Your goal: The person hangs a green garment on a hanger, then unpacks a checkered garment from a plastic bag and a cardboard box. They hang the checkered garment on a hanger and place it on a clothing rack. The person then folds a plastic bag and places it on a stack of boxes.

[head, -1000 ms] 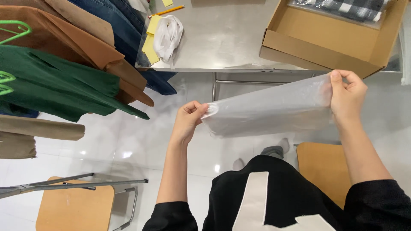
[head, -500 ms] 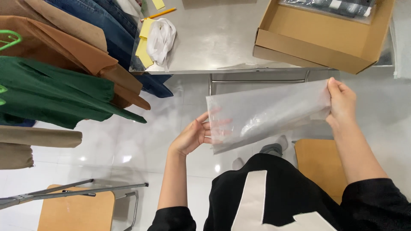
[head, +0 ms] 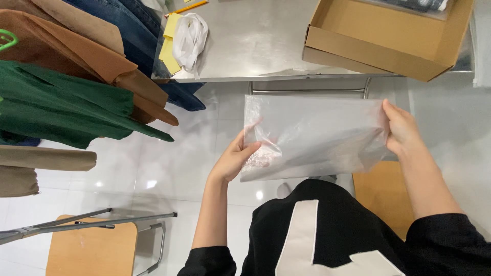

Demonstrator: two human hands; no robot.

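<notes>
Head view is showing me both hands stretching a clear bag [head: 317, 135] flat in the air, below the edge of the desk [head: 255, 46] and above my lap. My left hand [head: 236, 158] is gripping the bag's left end, and its fingers [head: 263, 159] are showing through the film, so they are lying either behind it or inside it; I cannot tell which. My right hand [head: 402, 129] is pinching the bag's right edge between thumb and fingers, keeping the plastic taut between the two hands. As far as I can see through it, the bag is holding nothing but those fingers. On the desk an open box [head: 388, 38] is sitting at the far right with something wrapped and dark at its upper edge; the rest of its bottom is showing bare cardboard. A crumpled white bag [head: 190, 38] is lying on yellow sheets [head: 169, 43] at the desk's left end, beside hanging clothes [head: 71, 97].
</notes>
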